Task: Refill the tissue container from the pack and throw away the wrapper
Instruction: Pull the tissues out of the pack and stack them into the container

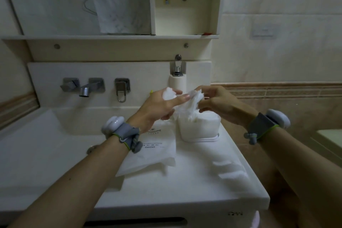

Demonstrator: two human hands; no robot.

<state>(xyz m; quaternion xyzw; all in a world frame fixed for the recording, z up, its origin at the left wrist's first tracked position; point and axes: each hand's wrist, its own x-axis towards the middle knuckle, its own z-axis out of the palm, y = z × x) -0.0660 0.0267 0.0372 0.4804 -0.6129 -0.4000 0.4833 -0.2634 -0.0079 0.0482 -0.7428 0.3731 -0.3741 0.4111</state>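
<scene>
A translucent white tissue container (199,129) stands open on the counter, filled with white tissues. A bunch of tissue (190,106) rises out of its top. My left hand (159,105) grips a crumpled white wad (169,93) and touches the raised tissue with its extended fingers. My right hand (218,103) pinches the top of that tissue just above the container. The flat white wrapper (153,153), printed KIMHOME, lies on the counter to the left of the container, partly under my left wrist.
The white counter (194,181) ends at a front edge and a right edge. A sink basin (46,146) lies to the left, with wall taps (87,87) above it. A chrome soap dispenser (177,72) stands behind the container. The container's lid (205,139) lies beneath it.
</scene>
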